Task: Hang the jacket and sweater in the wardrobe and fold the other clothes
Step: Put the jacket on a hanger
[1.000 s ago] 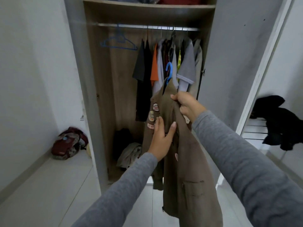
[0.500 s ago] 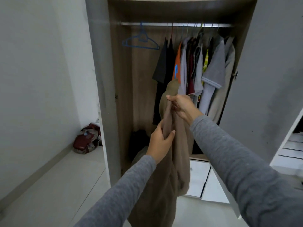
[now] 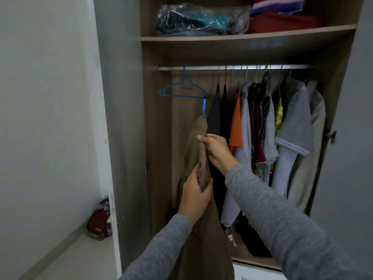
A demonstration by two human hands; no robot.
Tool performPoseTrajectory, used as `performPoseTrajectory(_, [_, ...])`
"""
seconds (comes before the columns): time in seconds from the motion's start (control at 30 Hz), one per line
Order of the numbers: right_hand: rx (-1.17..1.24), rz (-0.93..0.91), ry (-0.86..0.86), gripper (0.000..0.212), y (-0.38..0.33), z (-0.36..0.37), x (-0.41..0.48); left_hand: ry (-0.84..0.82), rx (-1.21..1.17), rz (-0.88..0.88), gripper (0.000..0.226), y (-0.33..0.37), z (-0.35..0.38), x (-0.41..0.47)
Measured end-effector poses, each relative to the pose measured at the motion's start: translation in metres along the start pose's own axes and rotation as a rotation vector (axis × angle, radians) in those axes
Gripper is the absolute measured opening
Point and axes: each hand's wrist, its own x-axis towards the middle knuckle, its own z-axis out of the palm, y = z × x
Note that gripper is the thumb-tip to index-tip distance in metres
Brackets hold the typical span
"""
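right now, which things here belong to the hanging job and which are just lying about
In the job: brown jacket, gripped by the left hand and right hand; blue hanger inside it; wardrobe rail.

Lying about: empty blue hanger; orange shirt; grey polo shirt; plastic-wrapped bundle on the shelf; red bag.

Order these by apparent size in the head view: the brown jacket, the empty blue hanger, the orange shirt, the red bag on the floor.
1. brown jacket, largest, though nearest the camera.
2. empty blue hanger.
3. orange shirt and red bag look alike; unranked.
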Motion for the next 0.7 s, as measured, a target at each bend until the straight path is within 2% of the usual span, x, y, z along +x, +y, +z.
performPoseTrajectory(0.1, [-0.005,-0.053,0.019,0.012,-0.01,0.009,0.053,-0.009,0.01,0.06,0.06,-0.012,0.002,0.06])
performPoseTrajectory(0.23, [-0.016,-0.123,0.042,0.018,-0.023,0.018,0.122,-0.037,0.016,0.113,0.064,-0.027,0.006,0.139])
performPoseTrajectory(0.37, [-0.008,-0.201,0.056,0.012,-0.035,0.03,0.188,-0.047,0.044,0.19,0.064,-0.041,0.005,0.21])
performPoseTrajectory(0.47, [-0.013,-0.275,0.044,0.005,-0.041,0.042,0.248,-0.014,0.066,0.267,0.055,-0.053,-0.001,0.271])
performPoseTrajectory(0.57, [-0.016,-0.334,0.068,0.013,-0.047,0.05,0.296,0.02,0.069,0.326,0.042,-0.065,-0.001,0.319])
performPoseTrajectory(0.63, [-0.051,-0.378,0.095,0.007,-0.053,0.05,0.331,0.043,0.05,0.325,0.038,-0.073,0.004,0.35])
performPoseTrajectory(0.7, [-0.054,-0.392,0.133,0.016,-0.062,0.047,0.372,0.047,0.019,0.297,0.035,-0.078,0.012,0.387])
